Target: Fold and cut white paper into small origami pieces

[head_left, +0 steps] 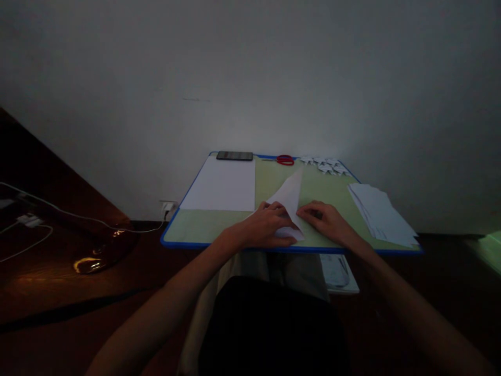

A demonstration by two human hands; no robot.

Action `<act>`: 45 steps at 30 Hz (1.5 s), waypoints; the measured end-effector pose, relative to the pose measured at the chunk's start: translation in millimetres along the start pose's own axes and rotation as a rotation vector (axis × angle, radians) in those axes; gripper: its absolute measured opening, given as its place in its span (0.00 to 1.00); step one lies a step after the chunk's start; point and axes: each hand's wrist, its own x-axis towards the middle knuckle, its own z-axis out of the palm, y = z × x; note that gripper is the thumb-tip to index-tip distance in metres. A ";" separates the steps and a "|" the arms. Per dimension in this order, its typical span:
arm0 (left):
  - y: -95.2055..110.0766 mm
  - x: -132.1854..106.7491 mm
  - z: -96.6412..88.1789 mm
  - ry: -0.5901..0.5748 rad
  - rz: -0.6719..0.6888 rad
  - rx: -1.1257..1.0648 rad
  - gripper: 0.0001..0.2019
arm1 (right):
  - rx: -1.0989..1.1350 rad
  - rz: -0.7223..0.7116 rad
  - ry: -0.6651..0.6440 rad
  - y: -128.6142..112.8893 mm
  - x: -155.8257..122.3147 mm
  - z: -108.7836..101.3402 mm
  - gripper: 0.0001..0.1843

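fingers [277, 206] of the left hand [264, 227], bent and slightly spread, rest on a folded white paper sheet with a pointed far tip [291, 193]; whether they grip it cannot be told. those of the right hand [324, 219] curl inward, tips drawn together at the sheet's right edge; a pinch cannot be confirmed. the sheet lies near the front edge of a pale green tabletop with a blue rim [211, 224], between flat white rectangular paper [221, 185] and a fanned pile of white paper [381, 214]. red-handled scissors [285, 160] lie beyond. judged as a material, the sheet is light, flexible and easily creased or torn, stiffer along folds; it is best held flat near its base and pinched gently at an edge.
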 end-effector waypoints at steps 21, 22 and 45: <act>1.3 -0.8 0.6 -0.014 -0.019 0.007 0.18 | 0.036 -0.149 -0.053 9.7 1.4 -13.9 0.14; 2.0 -0.6 -0.4 -0.017 -0.022 0.004 0.18 | 0.040 -0.151 -0.050 9.6 1.2 -13.5 0.14; 1.7 -0.6 -1.6 -0.028 -0.010 0.025 0.17 | 0.127 -0.141 -0.089 16.3 5.3 -13.2 0.14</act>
